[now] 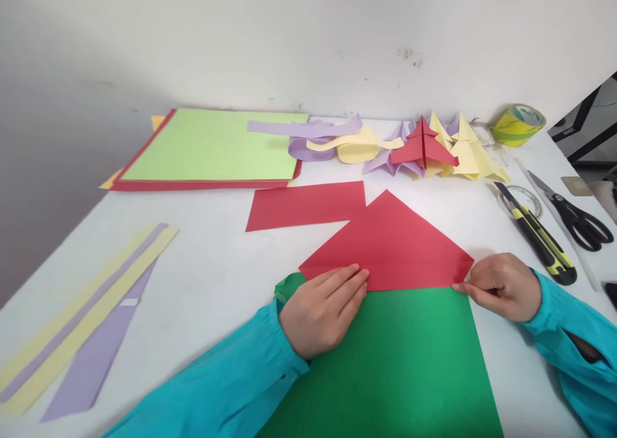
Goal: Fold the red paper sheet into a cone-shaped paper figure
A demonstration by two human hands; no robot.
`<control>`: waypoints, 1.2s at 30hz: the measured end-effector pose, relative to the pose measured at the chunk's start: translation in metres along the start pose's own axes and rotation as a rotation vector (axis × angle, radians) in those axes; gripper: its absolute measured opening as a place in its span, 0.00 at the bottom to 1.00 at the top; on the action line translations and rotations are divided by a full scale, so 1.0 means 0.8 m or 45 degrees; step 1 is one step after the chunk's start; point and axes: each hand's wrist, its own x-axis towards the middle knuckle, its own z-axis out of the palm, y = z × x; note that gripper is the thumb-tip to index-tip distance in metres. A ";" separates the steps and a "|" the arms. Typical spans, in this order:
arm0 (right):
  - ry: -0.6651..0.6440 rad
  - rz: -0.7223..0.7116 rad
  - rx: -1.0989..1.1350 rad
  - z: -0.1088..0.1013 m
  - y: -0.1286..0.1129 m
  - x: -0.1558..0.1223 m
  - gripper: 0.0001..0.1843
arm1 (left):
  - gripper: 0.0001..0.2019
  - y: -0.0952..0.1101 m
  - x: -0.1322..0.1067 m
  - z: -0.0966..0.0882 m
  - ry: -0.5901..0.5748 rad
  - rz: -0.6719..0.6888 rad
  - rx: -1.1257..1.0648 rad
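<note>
A red paper [388, 242] folded into a triangle lies on the white table [216, 264], overlapping a green sheet [395, 367] near me. My left hand [324, 308] rests flat on the triangle's lower left edge, fingers together and stretched out. At the triangle's right corner my right hand [504, 287] pinches the paper with curled fingers. Both arms wear teal sleeves.
A red paper strip [303, 205] lies behind the triangle. A stack of coloured sheets [212, 147] sits at the back left. Folded paper planes [434, 145] and curled strips [332, 139] line the back. Tape roll [518, 124], utility knife [537, 232] and scissors [576, 216] are at the right. Yellow and purple strips [81, 322] lie left.
</note>
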 end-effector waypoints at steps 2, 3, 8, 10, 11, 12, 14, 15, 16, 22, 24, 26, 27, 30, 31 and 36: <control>0.120 -0.063 0.017 -0.002 -0.005 0.002 0.19 | 0.09 0.000 0.000 -0.001 -0.004 -0.003 -0.004; 0.201 -0.091 0.024 -0.003 -0.008 0.004 0.14 | 0.10 0.000 0.000 -0.002 -0.007 -0.004 -0.004; 0.482 -0.221 -0.052 0.004 -0.017 0.013 0.16 | 0.11 0.001 -0.002 0.002 0.038 -0.032 0.009; 0.490 -0.257 -0.120 0.012 -0.016 0.016 0.16 | 0.11 0.003 -0.004 0.005 0.058 -0.048 -0.005; 0.481 -0.273 -0.143 0.016 -0.014 0.017 0.15 | 0.11 0.003 -0.005 0.007 0.072 -0.056 -0.012; 0.470 -0.286 -0.156 0.020 -0.013 0.018 0.14 | 0.11 0.004 -0.006 0.008 0.083 -0.062 -0.015; 0.458 -0.301 -0.162 0.025 -0.010 0.019 0.13 | 0.11 0.004 -0.007 0.008 0.087 -0.060 -0.002; 0.461 -0.302 -0.162 0.026 -0.008 0.020 0.12 | 0.12 0.004 -0.007 0.007 0.070 -0.052 0.008; 0.466 -0.303 -0.162 0.027 -0.007 0.020 0.12 | 0.12 0.004 -0.006 0.005 0.038 -0.037 0.018; 0.480 -0.297 -0.187 0.026 -0.003 0.019 0.10 | 0.12 0.010 -0.001 -0.004 -0.043 0.006 0.035; 0.477 -0.289 -0.187 0.027 -0.002 0.020 0.11 | 0.12 0.013 -0.003 -0.001 -0.019 -0.002 0.034; 0.475 -0.285 -0.179 0.027 -0.002 0.019 0.11 | 0.13 0.015 -0.005 0.003 0.036 -0.021 0.021; 0.474 -0.286 -0.172 0.027 -0.002 0.019 0.11 | 0.13 0.015 -0.006 0.004 0.058 -0.027 0.011; 0.467 -0.284 -0.164 0.027 -0.002 0.019 0.11 | 0.13 0.014 -0.006 0.003 0.029 -0.012 -0.007; 0.462 -0.281 -0.164 0.027 -0.001 0.019 0.11 | 0.12 0.013 -0.006 0.002 0.020 -0.007 -0.006; 0.454 -0.284 -0.162 0.027 0.000 0.019 0.11 | 0.10 0.012 -0.004 -0.003 -0.012 -0.005 0.005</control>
